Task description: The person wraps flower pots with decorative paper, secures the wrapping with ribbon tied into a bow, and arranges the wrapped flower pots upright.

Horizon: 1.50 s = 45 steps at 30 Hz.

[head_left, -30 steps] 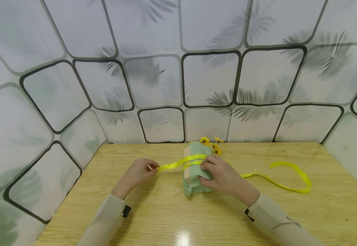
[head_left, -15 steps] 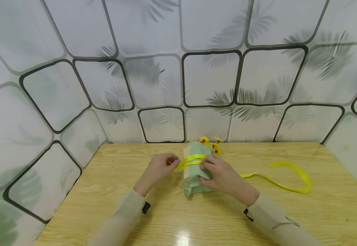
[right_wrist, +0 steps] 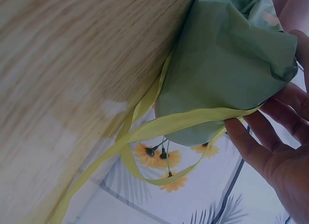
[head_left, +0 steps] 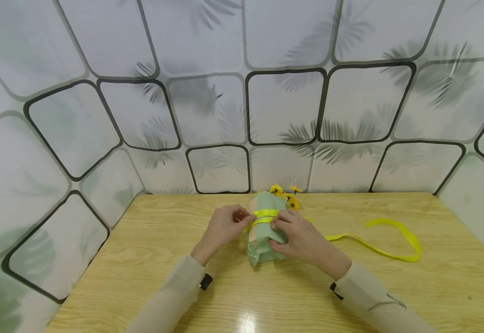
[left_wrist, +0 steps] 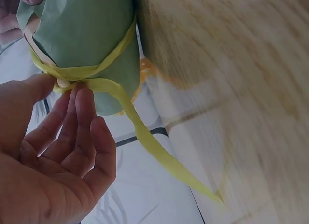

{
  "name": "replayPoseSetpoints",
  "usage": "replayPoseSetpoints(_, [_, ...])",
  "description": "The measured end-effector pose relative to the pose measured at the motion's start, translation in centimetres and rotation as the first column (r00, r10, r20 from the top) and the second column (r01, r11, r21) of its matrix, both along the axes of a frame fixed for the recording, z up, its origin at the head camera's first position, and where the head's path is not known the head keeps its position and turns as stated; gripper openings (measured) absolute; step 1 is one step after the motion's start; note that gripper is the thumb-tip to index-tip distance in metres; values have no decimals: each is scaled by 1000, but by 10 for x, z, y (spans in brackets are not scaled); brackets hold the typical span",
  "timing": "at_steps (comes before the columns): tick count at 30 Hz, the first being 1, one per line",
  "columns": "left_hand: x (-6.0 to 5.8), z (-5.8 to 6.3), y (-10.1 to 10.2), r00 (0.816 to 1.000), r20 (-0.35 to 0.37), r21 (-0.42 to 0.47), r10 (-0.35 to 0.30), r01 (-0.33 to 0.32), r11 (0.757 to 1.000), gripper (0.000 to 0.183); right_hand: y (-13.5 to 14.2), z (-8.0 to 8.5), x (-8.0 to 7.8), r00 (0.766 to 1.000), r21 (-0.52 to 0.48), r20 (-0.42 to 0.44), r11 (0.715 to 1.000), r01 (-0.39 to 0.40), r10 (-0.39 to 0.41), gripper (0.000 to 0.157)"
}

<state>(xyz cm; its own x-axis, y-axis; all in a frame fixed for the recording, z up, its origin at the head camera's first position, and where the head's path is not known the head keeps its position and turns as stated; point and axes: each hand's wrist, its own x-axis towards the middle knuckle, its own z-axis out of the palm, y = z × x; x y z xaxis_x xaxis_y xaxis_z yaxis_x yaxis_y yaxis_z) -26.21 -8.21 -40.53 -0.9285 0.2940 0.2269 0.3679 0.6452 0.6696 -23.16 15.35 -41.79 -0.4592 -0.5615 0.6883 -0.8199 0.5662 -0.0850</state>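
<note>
A bouquet wrapped in green paper [head_left: 262,245] lies on the table, yellow daisy-like flowers [head_left: 277,189] showing at its far end. Two bands of yellow ribbon [head_left: 265,213] run across the wrap. At its left edge, my left hand [head_left: 226,225] pinches the ribbon between thumb and fingertips; in the left wrist view a loose ribbon tail [left_wrist: 157,147] hangs from there. My right hand [head_left: 299,235] grips the right side of the bouquet, thumb on the paper. The right wrist view shows its fingertips [right_wrist: 235,130] against the ribbon [right_wrist: 186,119]. The underside of the bouquet is hidden.
To the right, the long ribbon end [head_left: 392,252] curls over the wooden table [head_left: 150,259]. Behind the table's back edge stands a wall covering [head_left: 283,108] with leaf prints and dark outlined shapes.
My left hand has moved right from beside the bouquet to its left edge, bringing the ribbon it pinches along. The right hand and bouquet have stayed in place.
</note>
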Motion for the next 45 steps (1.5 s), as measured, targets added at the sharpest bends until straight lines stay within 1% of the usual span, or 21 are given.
replayPoseSetpoints(5, [-1,0,-1,1000,-4,-13,-4,4,1000,16,0,0,0,1000,1,1,1000,6,-6,26])
replayPoseSetpoints(10, [-1,1,-7,1000,6,-15,12,-12,1000,14,0,1,0,1000,2,5,1000,3,-3,26])
replayPoseSetpoints(23, [6,2,-30,998,-13,-20,60,-60,998,12,1,1,0,1000,4,-9,1000,-5,5,26])
replayPoseSetpoints(28, [8,0,-38,996,5,-28,93,-93,995,13,2,0,1,1000,2,-10,1000,-8,8,26])
replayPoseSetpoints(34, [7,-1,-49,992,19,-30,127,-127,991,12,1,-1,0,1000,-2,-12,1000,-11,11,26])
replayPoseSetpoints(45, [7,-2,-70,988,32,-18,154,-153,988,15,1,-1,0,999,-1,-29,1000,-17,17,26])
